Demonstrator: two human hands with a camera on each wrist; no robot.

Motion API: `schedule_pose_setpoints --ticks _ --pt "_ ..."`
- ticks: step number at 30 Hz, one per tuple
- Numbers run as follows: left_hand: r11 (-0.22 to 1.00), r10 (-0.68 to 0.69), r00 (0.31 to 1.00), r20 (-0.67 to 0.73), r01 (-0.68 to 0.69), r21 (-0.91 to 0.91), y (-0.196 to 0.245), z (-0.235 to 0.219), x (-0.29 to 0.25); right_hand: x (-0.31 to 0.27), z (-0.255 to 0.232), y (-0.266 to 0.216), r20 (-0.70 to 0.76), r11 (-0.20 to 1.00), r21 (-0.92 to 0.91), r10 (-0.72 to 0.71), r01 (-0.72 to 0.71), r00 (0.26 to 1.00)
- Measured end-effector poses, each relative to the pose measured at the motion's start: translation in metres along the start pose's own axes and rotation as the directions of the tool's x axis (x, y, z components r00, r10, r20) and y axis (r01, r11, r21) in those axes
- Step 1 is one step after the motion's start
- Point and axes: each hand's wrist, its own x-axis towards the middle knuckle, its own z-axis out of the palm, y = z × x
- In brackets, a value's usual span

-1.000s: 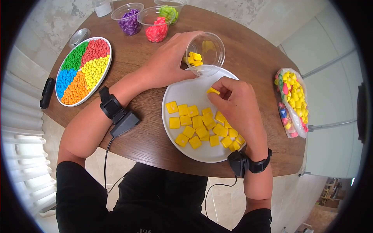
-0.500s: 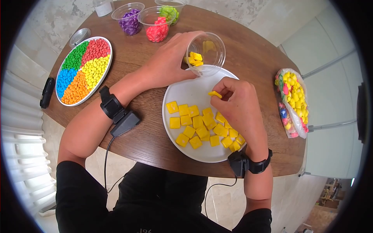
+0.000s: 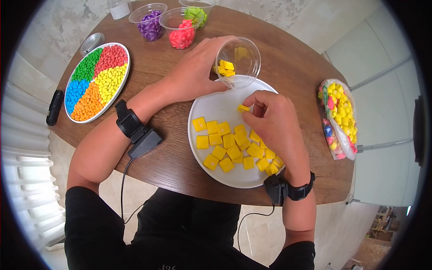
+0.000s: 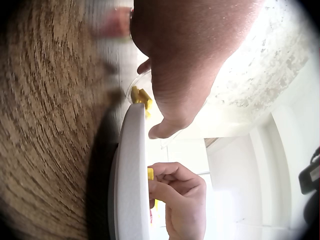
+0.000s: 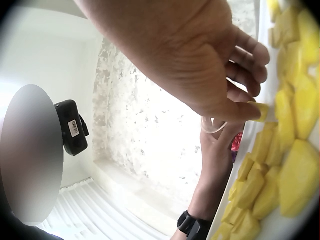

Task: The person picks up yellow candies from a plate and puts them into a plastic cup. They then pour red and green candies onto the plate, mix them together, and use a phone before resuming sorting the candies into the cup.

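My left hand (image 3: 195,67) grips a clear plastic cup (image 3: 250,68), tipped over the far rim of a white plate (image 3: 209,104). A few yellow candies (image 3: 226,68) lie inside the cup. Between the thumb and index finger of my right hand (image 3: 278,120) a yellow square candy (image 3: 243,108) is pinched, low over the plate. In the right wrist view this candy (image 5: 260,111) is close to the plate's surface. Many flat yellow square candies (image 3: 228,141) cover the near half of the plate, some overlapping; my right hand hides a few of them.
On the left lies a plate (image 3: 128,67) of coloured candies sorted in wedges. Cups of purple (image 3: 150,27), pink (image 3: 182,36) and green candies (image 3: 195,15) stand at the back. A bag of wrapped candies (image 3: 339,117) sits at the right edge.
The pinched candy has turned in my right fingertips and shifted slightly left and nearer me. My left hand and the cup stay in place.
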Motion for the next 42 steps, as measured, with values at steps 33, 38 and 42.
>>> schedule_pose_setpoints --ticks 33,38,42 --pt "1.0 0.017 1.0 -0.011 -0.017 0.0 -0.0003 0.0004 0.0002 0.0004 -0.0002 0.002 0.041 1.0 0.003 0.021 -0.021 0.999" --pt "1.0 0.012 1.0 0.002 -0.012 -0.001 0.0001 -0.0004 0.0001 0.0005 0.0008 0.0034 -0.016 0.995 0.097 0.02 -0.018 1.0" --pt "1.0 0.005 1.0 0.005 -0.005 -0.004 0.0011 -0.001 0.0001 0.0007 0.0016 0.0048 -0.051 0.993 0.12 0.013 -0.007 0.999"
